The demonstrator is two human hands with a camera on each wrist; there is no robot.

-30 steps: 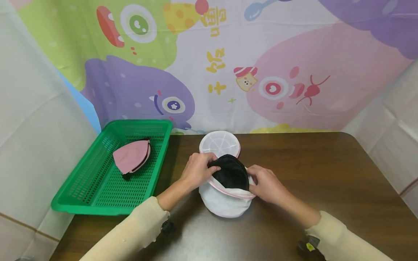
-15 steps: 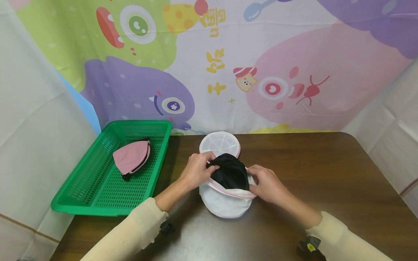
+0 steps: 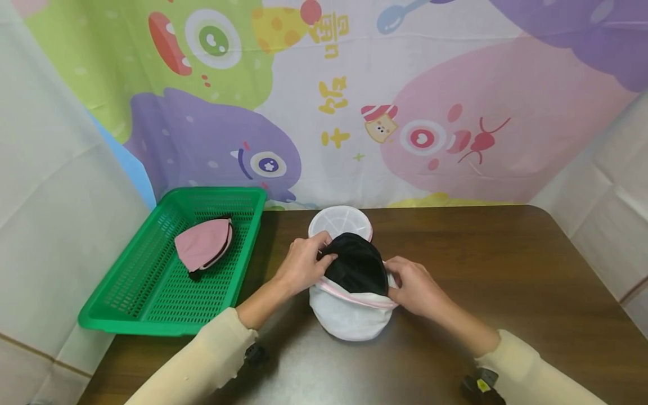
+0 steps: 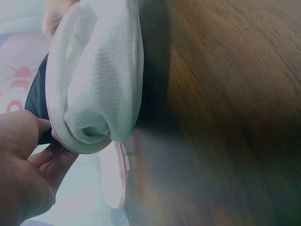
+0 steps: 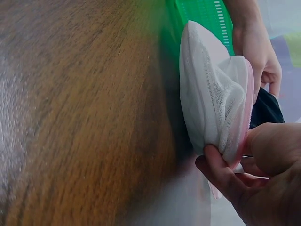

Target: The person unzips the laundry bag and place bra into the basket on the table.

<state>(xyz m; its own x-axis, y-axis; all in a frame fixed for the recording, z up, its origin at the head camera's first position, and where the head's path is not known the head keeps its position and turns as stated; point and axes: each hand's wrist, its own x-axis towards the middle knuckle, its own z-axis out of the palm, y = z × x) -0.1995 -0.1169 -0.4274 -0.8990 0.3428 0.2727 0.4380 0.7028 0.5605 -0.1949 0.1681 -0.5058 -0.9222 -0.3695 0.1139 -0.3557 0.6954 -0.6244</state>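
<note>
A white mesh laundry bag [image 3: 350, 316] with a pink zipped rim stands on the table with its mouth open. A black, smooth cloth piece with a curved edge [image 3: 356, 264] sits in the mouth and sticks up above the rim. My left hand [image 3: 301, 262] pinches the black cloth at its left edge, close to the rim; some of its fingers are hidden behind. At the opposite side my right hand [image 3: 416, 285] pinches the bag's rim, its fingers outside the mesh in the right wrist view. The bag's round white lid [image 3: 340, 220] lies folded back behind.
A green perforated basket [image 3: 167, 306] stands at the left of the brown table [image 3: 506, 270]. Inside it lies a folded pink cloth item [image 3: 203, 243] with dark edging. A printed cartoon curtain [image 3: 349, 174] hangs along the table's back edge.
My left hand has shifted slightly left and away from me, and the top of the black cloth has risen a little. The right hand has barely moved.
</note>
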